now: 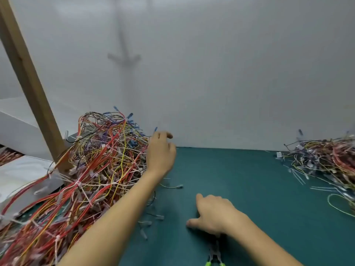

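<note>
A tall tangled pile of red, yellow, orange and purple wire harnesses (99, 160) with white ties and blue connectors fills the left of the green mat (240, 179). My left hand (160, 152) reaches to the pile's upper right edge with bent fingers. Blur hides whether they hold a wire. My right hand (213, 214) rests on the mat near the front, fingers loosely curled and pointing left. Small cutters with green handles (215, 254) lie under its wrist, their nose hidden beneath the hand.
A second, lower heap of wires (326, 158) lies at the right edge of the mat. A slanted wooden post (32, 89) stands behind the left pile. A white wall (230, 73) closes the back. Loose wire ends and connectors (151, 219) lie beside my left forearm.
</note>
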`<state>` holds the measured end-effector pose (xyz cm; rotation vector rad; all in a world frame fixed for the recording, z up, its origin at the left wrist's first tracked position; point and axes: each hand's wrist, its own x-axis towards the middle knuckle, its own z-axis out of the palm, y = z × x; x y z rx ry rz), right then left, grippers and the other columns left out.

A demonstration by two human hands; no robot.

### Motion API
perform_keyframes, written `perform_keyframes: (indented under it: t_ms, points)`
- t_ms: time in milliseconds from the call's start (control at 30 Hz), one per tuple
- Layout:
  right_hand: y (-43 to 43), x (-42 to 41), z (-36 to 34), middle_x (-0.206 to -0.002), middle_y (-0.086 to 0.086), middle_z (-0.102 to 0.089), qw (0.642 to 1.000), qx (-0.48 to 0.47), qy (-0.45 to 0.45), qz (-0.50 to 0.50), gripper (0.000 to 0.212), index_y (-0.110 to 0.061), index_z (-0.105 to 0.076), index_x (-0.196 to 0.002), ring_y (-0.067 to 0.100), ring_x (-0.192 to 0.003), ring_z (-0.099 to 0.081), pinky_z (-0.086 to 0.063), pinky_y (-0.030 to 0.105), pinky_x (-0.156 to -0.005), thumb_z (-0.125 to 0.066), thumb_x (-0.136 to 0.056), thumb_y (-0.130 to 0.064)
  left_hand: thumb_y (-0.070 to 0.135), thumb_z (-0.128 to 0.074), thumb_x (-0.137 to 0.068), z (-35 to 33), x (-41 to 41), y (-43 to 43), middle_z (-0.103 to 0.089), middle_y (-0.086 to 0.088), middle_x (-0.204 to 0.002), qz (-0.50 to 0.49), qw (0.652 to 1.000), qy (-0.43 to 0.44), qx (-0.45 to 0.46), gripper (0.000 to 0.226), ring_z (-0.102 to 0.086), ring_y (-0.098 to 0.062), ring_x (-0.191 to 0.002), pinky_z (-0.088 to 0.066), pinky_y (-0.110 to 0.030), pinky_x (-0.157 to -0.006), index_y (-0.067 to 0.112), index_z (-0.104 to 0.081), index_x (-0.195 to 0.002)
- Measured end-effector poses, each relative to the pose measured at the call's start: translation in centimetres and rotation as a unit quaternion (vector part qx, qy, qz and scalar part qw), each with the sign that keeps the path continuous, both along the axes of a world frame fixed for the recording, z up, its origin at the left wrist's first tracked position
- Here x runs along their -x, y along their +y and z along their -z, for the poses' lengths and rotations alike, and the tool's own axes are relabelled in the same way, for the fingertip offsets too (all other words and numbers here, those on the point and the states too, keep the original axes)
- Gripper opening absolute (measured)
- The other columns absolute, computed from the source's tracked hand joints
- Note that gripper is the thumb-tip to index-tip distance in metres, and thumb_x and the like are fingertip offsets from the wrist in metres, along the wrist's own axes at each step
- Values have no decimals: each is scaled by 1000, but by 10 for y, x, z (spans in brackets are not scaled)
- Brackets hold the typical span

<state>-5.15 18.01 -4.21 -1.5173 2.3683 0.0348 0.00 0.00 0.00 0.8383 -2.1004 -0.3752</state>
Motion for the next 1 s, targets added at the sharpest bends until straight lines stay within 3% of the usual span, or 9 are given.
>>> perform_keyframes:
  t_ms: [233, 333, 400, 567, 667, 733, 833, 900, 1000]
  points:
    - [7, -12, -12, -122, 8, -59, 997, -63, 45, 7, 51, -9, -43, -124, 30, -112, -58, -38, 33, -77, -59, -92, -46, 12, -50, -92, -7, -4, 11, -58, -10, -125, -23, 999, -3, -43, 27, -48, -24, -118, -36, -33, -98, 12, -61, -118]
    - [9, -19, -15, -103, 5, -58, 995, -76, 58, 17, 34, -9, -42, -119, 28, -93, -58, -39, 33, -71, -57, -92, -25, 15, -51, -92, -18, -7, 15, -56, -10, -127, -28, 998, -7, -60, 29, -50, -25, -119, -38, -34, -96, 13, -60, -120]
    - [9, -25, -13, -101, 5, -57, 994, -83, 67, 25, 31, -9, -42, -118, 26, -87, -54, -39, 32, -69, -55, -91, -17, 16, -51, -92, -27, -9, 19, -55, -11, -127, -27, 997, -11, -74, 30, -49, -26, -119, -38, -34, -95, 14, -59, -121]
    - [13, -36, -1, -123, 6, -59, 988, -89, 113, 57, 44, -7, -38, -129, 26, -111, -60, -41, 32, -74, -53, -91, -23, 22, -51, -92, -52, -21, 17, -52, -13, -132, -22, 990, 11, -137, 33, -48, -31, -121, -43, -43, -101, 12, -57, -123]
    - [14, -40, 6, -124, 7, -61, 988, -76, 116, 63, 50, -2, -31, -136, 28, -112, -61, -39, 33, -73, -52, -93, -18, 28, -48, -92, -62, -37, 11, -56, -15, -126, -85, 989, -112, -45, 35, -50, -34, -117, -46, -43, -91, 9, -56, -120]
    - [14, -42, 10, -122, 7, -63, 987, -65, 131, 70, 53, 1, -27, -137, 28, -111, -63, -39, 33, -71, -53, -92, -10, 31, -47, -93, -62, -51, 6, -60, -15, -119, -145, 965, -212, 56, 31, -51, -36, -115, -41, -40, -82, 9, -58, -113]
    - [9, -36, 12, -120, 8, -64, 985, -19, 147, 89, 57, 3, -23, -138, 30, -110, -63, -40, 34, -71, -53, -89, -1, 33, -49, -92, -55, -71, -2, -54, -18, -129, -233, 917, -303, 113, 38, -45, -37, -122, -40, -45, -92, 8, -55, -120]
    - [-1, -21, 9, -122, 9, -63, 981, 22, 158, 113, 60, 1, -20, -140, 31, -112, -63, -40, 35, -72, -52, -90, 0, 30, -53, -90, -51, -82, -7, -48, -21, -133, -281, 906, -289, 130, 43, -41, -39, -123, -40, -47, -94, 5, -50, -126]
    - [-19, 12, 4, -125, 12, -61, 973, 57, 151, 165, 58, -1, -20, -141, 33, -116, -60, -42, 37, -76, -51, -91, 0, 20, -59, -91, -56, -90, -18, -45, -26, -132, -283, 924, -241, 95, 50, -44, -42, -121, -46, -50, -90, -3, -41, -132]
